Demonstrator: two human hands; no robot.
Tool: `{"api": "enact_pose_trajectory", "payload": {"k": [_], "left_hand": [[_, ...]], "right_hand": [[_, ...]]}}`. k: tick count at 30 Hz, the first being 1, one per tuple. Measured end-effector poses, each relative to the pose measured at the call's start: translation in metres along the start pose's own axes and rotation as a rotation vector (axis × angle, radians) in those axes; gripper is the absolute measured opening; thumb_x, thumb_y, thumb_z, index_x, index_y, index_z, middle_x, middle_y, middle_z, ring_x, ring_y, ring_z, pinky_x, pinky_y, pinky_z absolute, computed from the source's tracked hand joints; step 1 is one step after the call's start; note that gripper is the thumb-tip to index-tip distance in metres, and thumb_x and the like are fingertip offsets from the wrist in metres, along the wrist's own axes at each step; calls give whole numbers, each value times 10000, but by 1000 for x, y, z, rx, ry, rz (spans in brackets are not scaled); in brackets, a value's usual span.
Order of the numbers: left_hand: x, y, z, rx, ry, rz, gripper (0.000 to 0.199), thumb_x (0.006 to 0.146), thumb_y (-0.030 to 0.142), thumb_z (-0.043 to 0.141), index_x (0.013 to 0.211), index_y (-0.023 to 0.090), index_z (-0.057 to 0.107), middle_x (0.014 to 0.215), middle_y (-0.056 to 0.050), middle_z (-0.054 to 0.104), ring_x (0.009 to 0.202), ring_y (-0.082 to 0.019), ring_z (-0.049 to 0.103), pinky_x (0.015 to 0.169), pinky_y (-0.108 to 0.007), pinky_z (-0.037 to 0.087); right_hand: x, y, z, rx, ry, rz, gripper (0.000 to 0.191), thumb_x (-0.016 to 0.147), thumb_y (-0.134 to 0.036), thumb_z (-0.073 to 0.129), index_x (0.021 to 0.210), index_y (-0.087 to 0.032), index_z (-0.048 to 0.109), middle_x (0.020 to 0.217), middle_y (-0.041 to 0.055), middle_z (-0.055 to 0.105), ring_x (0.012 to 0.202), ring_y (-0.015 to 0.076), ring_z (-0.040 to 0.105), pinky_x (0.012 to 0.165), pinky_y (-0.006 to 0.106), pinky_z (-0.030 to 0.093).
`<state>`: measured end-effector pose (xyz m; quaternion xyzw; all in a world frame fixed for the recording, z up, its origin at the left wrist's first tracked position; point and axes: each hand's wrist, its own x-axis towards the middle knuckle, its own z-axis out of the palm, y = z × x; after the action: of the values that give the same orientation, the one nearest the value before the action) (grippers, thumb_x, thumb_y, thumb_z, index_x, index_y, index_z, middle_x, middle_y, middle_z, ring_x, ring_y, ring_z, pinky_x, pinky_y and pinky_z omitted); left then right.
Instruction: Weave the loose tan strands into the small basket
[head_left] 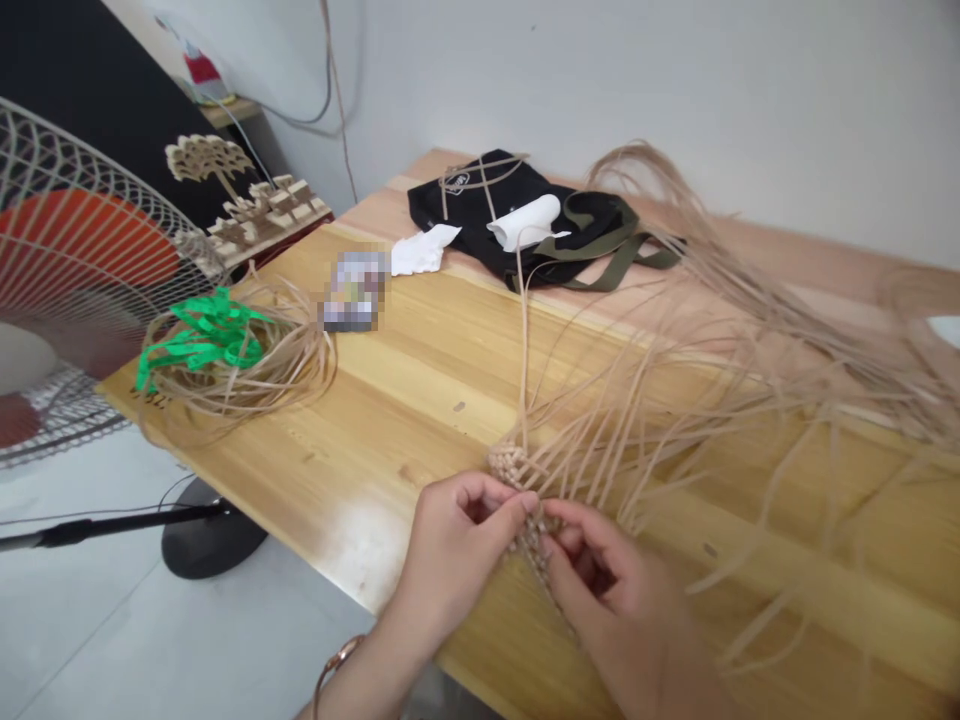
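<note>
A narrow woven piece (508, 462) of tan strips lies over the front part of the wooden table (375, 400). My left hand (469, 535) pinches its edge between thumb and fingers. Close beside it on the right, my right hand (600, 570) grips the same weave, its thumb and index finger pressed together near my left thumb. Many loose tan strips (615, 430) fan out from the weave to the right and away from me. One long strip (523, 350) rises from its far end. The fingers partly hide the middle of the weave.
Coiled strips (300, 370) with a green ribbon (206, 335) lie at the table's left end, near a fan (82, 260). Farther back are a black bag (517, 200), white paper (424, 250), a blurred packet (356, 290) and a wooden model (262, 215). A wall stands behind.
</note>
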<state>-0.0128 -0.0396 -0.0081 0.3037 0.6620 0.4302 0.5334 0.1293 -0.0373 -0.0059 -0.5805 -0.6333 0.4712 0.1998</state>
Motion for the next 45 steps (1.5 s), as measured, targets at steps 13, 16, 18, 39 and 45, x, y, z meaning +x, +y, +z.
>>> {"api": "enact_pose_trajectory", "payload": {"k": [13,16,18,39,45], "left_hand": [[-4,-11,-9,64,17,119,131,707,266,702,750,142,694,557,5,641,474,-88,544,460,-173,448],[-7,-16,-13,90,6,200,113,733,235,685,817,165,717,687,-15,689,541,-94,591,519,-179,488],[-8,-18,-16,82,-17,243,111,759,223,664,841,184,728,728,-13,687,561,-91,602,537,-178,499],[-6,-13,-29,558,20,749,198,857,102,536,967,190,676,865,-39,707,723,-118,657,593,-182,516],[5,-7,-36,950,57,1180,239,880,17,477,1043,115,622,933,-84,691,833,-170,598,710,-277,472]], "right_hand": [[4,-9,3,-11,19,-56,286,791,-184,486,1036,-196,633,597,-34,570,526,126,549,502,228,413],[5,-8,4,9,32,-57,283,790,-174,488,1041,-194,615,583,-44,550,513,120,530,502,226,402],[5,-8,5,31,29,-55,285,790,-166,493,1053,-191,599,576,-51,542,498,112,518,491,218,393],[4,-7,4,59,7,-86,258,784,-155,507,1021,-187,604,568,-56,530,466,98,490,469,205,380],[6,-7,4,55,-6,-90,244,782,-157,507,998,-168,618,582,-42,543,481,105,499,469,215,386]]}}
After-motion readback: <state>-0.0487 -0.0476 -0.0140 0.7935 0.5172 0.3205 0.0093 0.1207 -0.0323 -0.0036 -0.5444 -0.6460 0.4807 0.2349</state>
